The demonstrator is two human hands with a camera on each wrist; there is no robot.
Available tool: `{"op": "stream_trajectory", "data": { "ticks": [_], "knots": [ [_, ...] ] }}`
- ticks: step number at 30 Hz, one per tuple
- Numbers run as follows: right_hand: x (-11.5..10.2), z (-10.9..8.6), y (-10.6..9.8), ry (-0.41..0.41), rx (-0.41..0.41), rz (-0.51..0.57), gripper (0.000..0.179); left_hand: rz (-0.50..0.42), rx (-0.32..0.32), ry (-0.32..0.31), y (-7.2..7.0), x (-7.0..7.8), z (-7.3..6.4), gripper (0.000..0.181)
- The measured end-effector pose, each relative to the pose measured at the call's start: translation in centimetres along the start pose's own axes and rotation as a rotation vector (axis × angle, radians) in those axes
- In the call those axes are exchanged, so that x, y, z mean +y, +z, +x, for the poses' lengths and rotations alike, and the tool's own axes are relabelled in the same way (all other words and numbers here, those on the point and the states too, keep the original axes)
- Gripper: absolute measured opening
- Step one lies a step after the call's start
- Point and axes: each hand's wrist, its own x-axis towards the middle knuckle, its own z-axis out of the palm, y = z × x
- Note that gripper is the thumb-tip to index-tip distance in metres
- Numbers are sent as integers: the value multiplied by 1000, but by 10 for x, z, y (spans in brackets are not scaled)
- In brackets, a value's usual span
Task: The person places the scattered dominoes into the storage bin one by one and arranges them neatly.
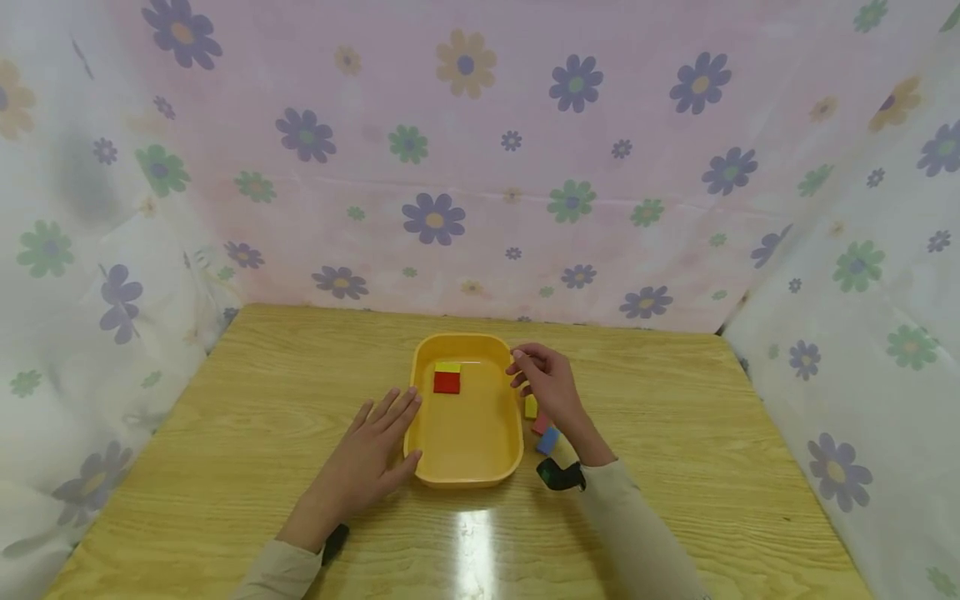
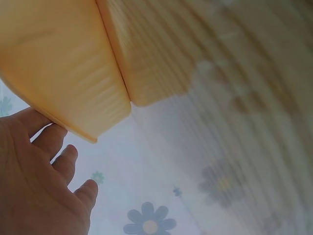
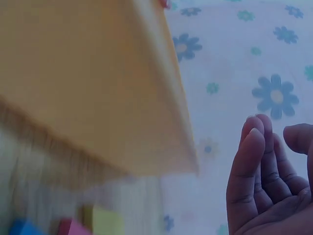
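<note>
A yellow-orange plastic tray sits on the table. Inside, toward its far left, a yellow block and a red block lie against each other. My left hand rests with spread, fairly straight fingers on the tray's left rim; the left wrist view shows fingertips touching the tray's edge. Over the right rim hovers my right hand, its fingers loosely bent and the thumb apart, holding nothing. Below it on the table are a yellow block, a pinkish-red block and a blue block.
The wood-grain table extends around the tray on all sides. Flower-patterned curtains enclose its back, left and right. A dark wrist strap is on the right wrist, and another dark band on the left.
</note>
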Motion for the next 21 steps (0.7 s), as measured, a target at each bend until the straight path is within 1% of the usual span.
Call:
{"op": "stream_trajectory", "data": {
  "ticks": [2,5,8,10,13,17,19,21],
  "knots": [
    [9,-3,-13,-16,20,-6,30,-1,1,0,-1,1,0,73],
    [24,-6,-31,-15,65,-37,29,-1,-2,-1,-2,2,-1,73],
    [36,-11,-47,0,97,-94,30,4,-3,0,0,2,-2,73],
    [40,-15,-56,-5,99,-140,29,7,-1,1,1,2,-2,73],
    [36,-22,-63,-49,70,-228,24,6,7,6,2,2,-2,73],
    [28,-31,-66,-110,-8,-334,30,6,17,8,3,2,-4,73],
    [34,-30,-67,-125,-49,-370,35,6,16,7,4,2,-4,73],
    [46,-27,-69,-144,-87,-394,38,14,15,8,5,3,-4,73]
  ]
}}
